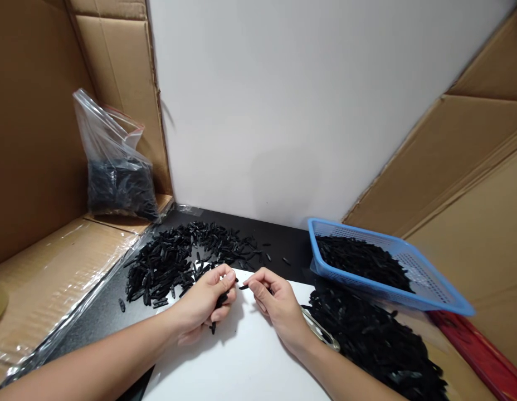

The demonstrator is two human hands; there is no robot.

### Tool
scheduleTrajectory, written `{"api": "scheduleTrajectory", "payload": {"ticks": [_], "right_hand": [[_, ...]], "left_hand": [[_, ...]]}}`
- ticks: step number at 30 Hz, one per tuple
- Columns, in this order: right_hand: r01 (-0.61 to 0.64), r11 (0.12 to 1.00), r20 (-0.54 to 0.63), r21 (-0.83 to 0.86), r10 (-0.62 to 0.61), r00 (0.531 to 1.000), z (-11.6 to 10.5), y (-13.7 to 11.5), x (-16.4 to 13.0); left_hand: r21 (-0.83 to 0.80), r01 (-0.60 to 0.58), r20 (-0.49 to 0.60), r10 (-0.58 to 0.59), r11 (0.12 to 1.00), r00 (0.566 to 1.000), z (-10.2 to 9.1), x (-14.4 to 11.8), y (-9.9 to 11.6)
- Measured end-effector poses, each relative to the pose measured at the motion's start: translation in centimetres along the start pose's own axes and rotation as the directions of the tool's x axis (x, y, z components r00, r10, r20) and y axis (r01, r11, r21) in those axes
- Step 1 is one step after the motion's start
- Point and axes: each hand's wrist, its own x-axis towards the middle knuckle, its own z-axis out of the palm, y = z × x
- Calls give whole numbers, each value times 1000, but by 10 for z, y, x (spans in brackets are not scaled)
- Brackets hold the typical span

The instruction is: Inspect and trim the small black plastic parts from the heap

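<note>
Right hand point(279, 303) pinches one small black plastic sliver point(244, 287), long axis level, pointing toward the left hand point(206, 303), which grips a bundle of black slivers point(220, 301) above the white sheet point(242, 356).

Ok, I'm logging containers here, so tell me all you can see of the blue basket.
The blue basket is a shallow rectangular tray, seemingly plastic, with perforated mesh walls and a solid rim. It sits tilted at right, its near edge propped on a heap of small black pieces, and holds more of them. Neither hand touches it.
</note>
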Motion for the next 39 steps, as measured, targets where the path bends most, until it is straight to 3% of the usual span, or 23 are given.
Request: {"api": "scheduleTrajectory", "payload": {"ticks": [8, 12, 18, 22, 28, 33, 39], "right_hand": [[-29, 998, 19, 65, 27, 999, 1, -2, 1], [-50, 995, 31, 83, 47, 998, 0, -2, 2], [-183, 935, 136, 305, 148, 980, 4, -7, -1], [-132, 975, 132, 181, 109, 985, 6, -4, -4], [72, 990, -10, -123, -74, 997, 7, -5, -6], [39, 996, -65, -81, -45, 997, 4, -6, -4], [22, 1000, -44, -22, -23, 999, 2, -2, -3]], "left_hand": [[-127, 38, -41, -43, 991, 998, 0, 1, 4], [-88, 16, -4, -17, 996, 1000, 2, -1, 3], [-10, -1, 25, 1, 1000, 1000, 4, -3, -1], [49, 8, 4, -8, 999, 1000, 5, -3, -3], [74, 15, 7, -16, 997, 1000, 6, -4, -2], [-62, 41, 13, -41, 997, 999, 4, -5, 4], [-273, 98, -50, -116, 957, 992, -1, -4, 10]]}}
